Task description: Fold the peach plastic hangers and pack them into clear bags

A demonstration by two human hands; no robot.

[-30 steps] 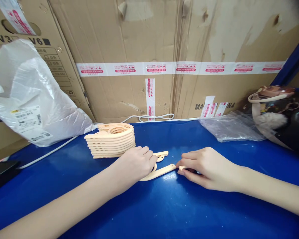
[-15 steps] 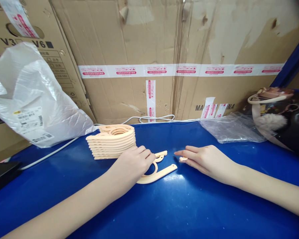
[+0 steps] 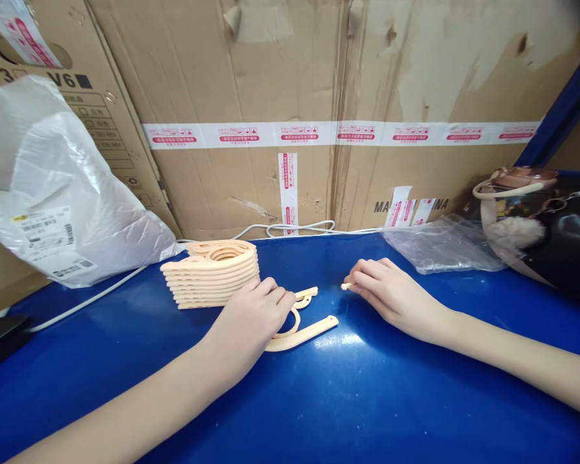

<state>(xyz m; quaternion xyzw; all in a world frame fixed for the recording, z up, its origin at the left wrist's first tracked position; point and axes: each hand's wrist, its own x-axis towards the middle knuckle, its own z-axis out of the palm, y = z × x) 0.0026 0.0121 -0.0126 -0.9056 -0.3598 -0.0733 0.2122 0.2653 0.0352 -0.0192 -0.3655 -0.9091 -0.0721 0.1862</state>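
Observation:
My left hand [image 3: 258,316] is closed around one end of a peach plastic folding hanger [image 3: 309,332], which lies low on the blue table. The hanger's curved arm, a ring and a second short arm stick out to the right of my fingers; the rest is hidden under the hand. A neat stack of the same folding hangers [image 3: 210,277] stands just behind and left of that hand. Further right, my right hand [image 3: 386,293] pinches a small peach plastic piece [image 3: 347,286] between thumb and fingertips, apart from the hanger.
Large cardboard boxes [image 3: 241,187] wall off the back. On the left lie a white plastic mailer bag [image 3: 67,187] and a dark flat object [image 3: 2,341]. A clear plastic bag [image 3: 439,245] and a black bag [image 3: 570,238] sit at right. A white cable [image 3: 91,296] runs along the back.
My right hand has lifted slightly, and its fingers have drawn in around the small piece. My left hand stays on the hanger. The view has shifted a little.

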